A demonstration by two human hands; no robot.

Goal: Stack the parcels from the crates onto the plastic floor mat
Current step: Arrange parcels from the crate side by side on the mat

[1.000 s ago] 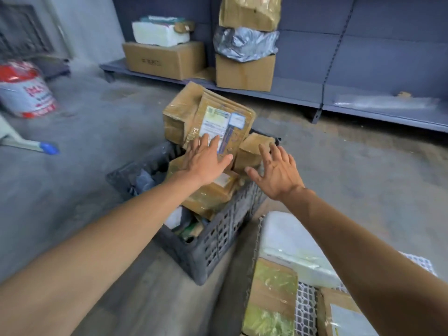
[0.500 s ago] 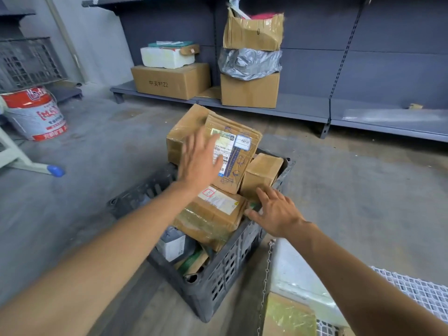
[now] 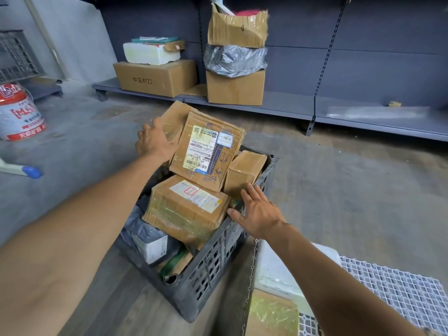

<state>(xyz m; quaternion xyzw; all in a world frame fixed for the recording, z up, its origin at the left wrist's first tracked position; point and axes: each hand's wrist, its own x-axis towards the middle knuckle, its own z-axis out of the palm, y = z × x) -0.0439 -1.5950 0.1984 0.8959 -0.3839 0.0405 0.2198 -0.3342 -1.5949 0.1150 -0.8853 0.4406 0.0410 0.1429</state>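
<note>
White plastic lattice floor mat (image 3: 400, 292) lies nearest, bottom R, w/ a taped cardboard parcel (image 3: 271, 316) on it. Right hand (image 3: 260, 215), fingers spread, holding nothing, is at the rim of the dark grey plastic crate (image 3: 208, 270) (piled w/ parcels). Beyond, left hand (image 3: 155, 141) lies flat, fingers straight, against the left edge of the tilted labelled brown cardboard parcel (image 3: 208, 151) atop the pile.

Both arms are bare and stretched forward. The left arm (image 3: 84, 226) comes in from 8 o'clock and runs almost straight up to the left hand (image 3: 155, 141), at 10 o'clock from centre, back toward the camera, fingers loosely extended toward 1 o'clock. The right arm (image 3: 327, 275) comes in from 5 o'clock. The right hand (image 3: 259, 214) lies palm down, fingers straight and spread toward 11 o'clock, thumb out toward 9 o'clock.
</note>
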